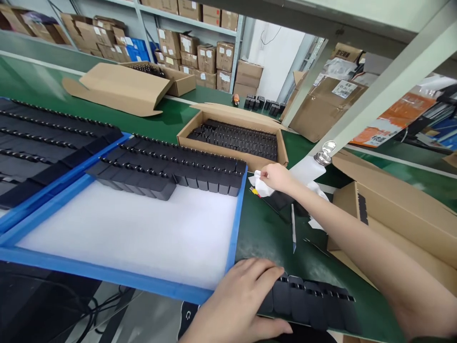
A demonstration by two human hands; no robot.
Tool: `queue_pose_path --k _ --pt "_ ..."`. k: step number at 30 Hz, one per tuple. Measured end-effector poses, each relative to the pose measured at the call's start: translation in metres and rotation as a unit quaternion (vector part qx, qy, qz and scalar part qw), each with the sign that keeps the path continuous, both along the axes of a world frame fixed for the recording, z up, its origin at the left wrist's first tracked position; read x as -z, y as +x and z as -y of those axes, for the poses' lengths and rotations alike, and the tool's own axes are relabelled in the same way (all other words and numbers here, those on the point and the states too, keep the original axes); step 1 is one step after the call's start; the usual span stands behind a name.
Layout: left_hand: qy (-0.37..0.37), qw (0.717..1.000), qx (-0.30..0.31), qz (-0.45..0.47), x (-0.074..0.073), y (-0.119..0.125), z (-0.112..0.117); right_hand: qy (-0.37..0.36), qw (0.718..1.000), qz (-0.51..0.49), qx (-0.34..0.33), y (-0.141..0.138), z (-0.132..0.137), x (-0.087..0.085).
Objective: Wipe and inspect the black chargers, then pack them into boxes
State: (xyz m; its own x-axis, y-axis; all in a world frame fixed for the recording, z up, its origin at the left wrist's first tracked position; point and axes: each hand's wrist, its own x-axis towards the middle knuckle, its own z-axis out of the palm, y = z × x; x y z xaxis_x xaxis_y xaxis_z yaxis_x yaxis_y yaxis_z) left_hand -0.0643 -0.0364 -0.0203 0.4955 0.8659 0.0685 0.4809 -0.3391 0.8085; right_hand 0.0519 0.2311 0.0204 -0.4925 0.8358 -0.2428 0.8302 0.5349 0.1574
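Observation:
My right hand (277, 177) is closed in a pinch on a crumpled white cloth (262, 186), just right of the blue-rimmed tray. A small yellow-and-red item (254, 191) lies beside the cloth. Nearer to me, my left hand (243, 295) curves over the left end of a row of black plug adapters (314, 302) at the table's front edge, fingers behind and thumb in front. The tray's blue rim (233, 238) touches the area by that hand. Inside the tray, rows of black adapters (200, 166) with shiny metal pins stand along the far side.
A slim craft knife (293, 228) lies on the green table (264, 238). Behind the tray is a carton (232, 155) of adapters. An opened carton (400, 247) sits at the right. Another filled tray (46, 147) stands left. A slanted white post (378, 90) rises on the right.

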Motion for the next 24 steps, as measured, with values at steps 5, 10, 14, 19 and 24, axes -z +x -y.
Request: queue_pose_path --k 5,10,14,19,24 --pt "0.012 1.000 0.002 0.008 0.004 0.000 0.000 0.004 1.000 -0.020 -0.009 0.007 -0.001 -0.004" --pt "0.020 1.000 -0.006 0.010 0.003 -0.001 0.000 0.014 0.999 -0.030 -0.011 0.010 0.002 -0.004" --pt "0.013 1.000 0.000 -0.001 0.001 -0.001 0.001 0.027 0.999 -0.024 -0.009 0.011 0.010 -0.006" --pt "0.020 1.000 0.003 -0.007 0.002 -0.001 0.003 0.043 0.999 -0.013 -0.008 0.013 0.020 -0.009" --pt "0.013 1.000 0.001 0.004 0.003 -0.001 0.002 0.050 0.999 -0.011 -0.011 0.017 0.023 -0.008"
